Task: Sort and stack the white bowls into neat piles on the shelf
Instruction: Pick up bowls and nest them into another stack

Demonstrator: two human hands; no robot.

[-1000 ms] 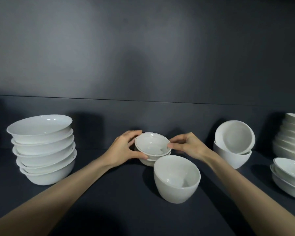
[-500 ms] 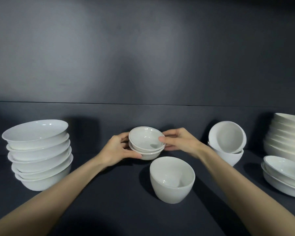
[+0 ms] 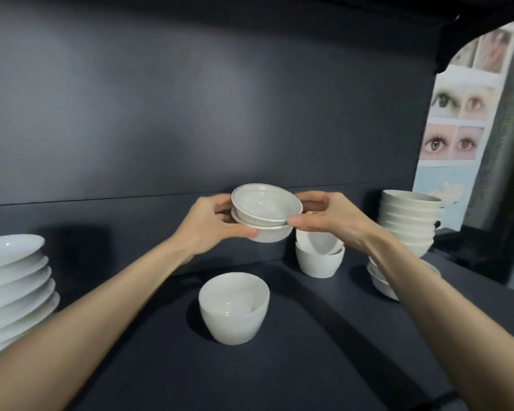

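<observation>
Two small shallow white bowls (image 3: 264, 215), nested one in the other, hang in the air above the dark shelf (image 3: 309, 351). My left hand (image 3: 211, 226) grips their left side and my right hand (image 3: 324, 218) pinches their right rim. Below them a deep white cup bowl (image 3: 233, 307) stands alone at the middle of the shelf. Behind my right hand sit two deep bowls (image 3: 319, 256), the upper one tilted inside the lower.
A pile of several wide white bowls (image 3: 12, 289) stands at the far left. At the right a tall stack of cream bowls (image 3: 407, 221) stands by the back wall, with a low stack (image 3: 380, 280) partly hidden behind my right forearm. A poster (image 3: 457, 129) hangs beyond the shelf's right end.
Both hands have lifted the two nested small bowls off the shelf, up and to the right. The view has swung rightward.
</observation>
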